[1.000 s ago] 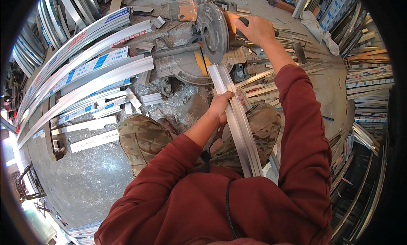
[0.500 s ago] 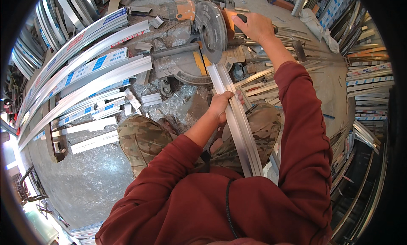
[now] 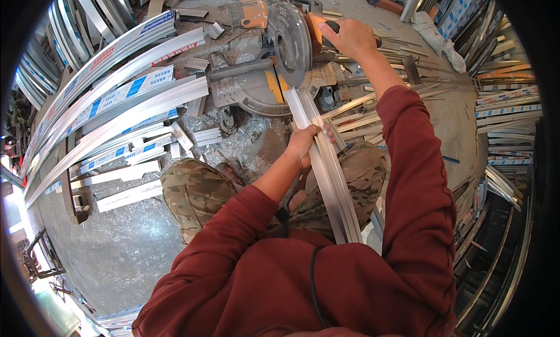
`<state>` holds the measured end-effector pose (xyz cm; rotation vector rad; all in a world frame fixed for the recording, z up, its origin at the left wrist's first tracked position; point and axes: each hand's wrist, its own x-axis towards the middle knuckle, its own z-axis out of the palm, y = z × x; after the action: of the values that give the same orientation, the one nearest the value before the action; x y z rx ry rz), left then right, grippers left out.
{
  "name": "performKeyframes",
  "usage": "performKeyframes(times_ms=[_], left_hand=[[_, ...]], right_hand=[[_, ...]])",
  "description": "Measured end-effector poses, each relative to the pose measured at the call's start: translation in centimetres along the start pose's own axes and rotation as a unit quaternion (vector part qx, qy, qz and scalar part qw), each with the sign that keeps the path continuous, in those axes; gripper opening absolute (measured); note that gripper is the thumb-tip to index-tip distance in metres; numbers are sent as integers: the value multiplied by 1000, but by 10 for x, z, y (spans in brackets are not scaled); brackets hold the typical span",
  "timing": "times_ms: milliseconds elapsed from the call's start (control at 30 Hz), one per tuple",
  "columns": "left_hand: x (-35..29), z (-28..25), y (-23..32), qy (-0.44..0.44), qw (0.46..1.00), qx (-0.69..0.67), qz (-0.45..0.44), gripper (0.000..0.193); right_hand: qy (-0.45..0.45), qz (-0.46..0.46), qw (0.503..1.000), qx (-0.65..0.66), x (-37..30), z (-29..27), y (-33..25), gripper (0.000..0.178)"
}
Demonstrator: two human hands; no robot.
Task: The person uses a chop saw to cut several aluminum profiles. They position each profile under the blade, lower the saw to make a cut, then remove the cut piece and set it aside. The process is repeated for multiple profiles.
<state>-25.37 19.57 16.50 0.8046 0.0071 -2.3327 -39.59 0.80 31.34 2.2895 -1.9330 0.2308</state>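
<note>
Two items gripped: left hand [image 3: 303, 143] clenched around metal profile [image 3: 333, 188], right hand [image 3: 354, 40] around saw handle [image 3: 333, 26]. I judge this step positioning; next calls for steady alignment.

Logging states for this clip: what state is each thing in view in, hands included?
Left hand: closed around silver profile stock
Right hand: closed on saw handle
Silver profile stock: held, slanting, far end by the saw
Saw handle: gripped
Saw: upright; blade spinning or stopped, cannot tell
Long profiles at left: lying stacked
Floor: strewn with shavings in places
</note>
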Motion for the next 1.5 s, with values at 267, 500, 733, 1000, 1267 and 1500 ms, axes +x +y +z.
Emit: performKeyframes(times_ms=[267, 500, 733, 1000, 1267, 1500], left_hand=[[2, -2, -1, -5, 1000, -9, 7, 25], [2, -2, 0, -3, 1000, -9, 7, 24], [2, -1, 1, -7, 1000, 4, 6, 24], [2, -1, 1, -13, 1000, -5, 12, 24], [3, -1, 1, -12, 1000, -7, 11, 24], [1, -1, 1, 0, 1000, -5, 9, 26]], right_hand=[[6, 0, 1000, 0, -2, -1, -2, 60], [5, 3, 1000, 3, -3, 2, -1, 60], [-7, 6, 1000, -1, -3, -3, -5, 61], [-4, 2, 1000, 2, -3, -2, -3, 62], [-1, 3, 1000, -4, -5, -1, -4, 61], [-10, 4, 1000, -1, 1, -3, -2, 62]])
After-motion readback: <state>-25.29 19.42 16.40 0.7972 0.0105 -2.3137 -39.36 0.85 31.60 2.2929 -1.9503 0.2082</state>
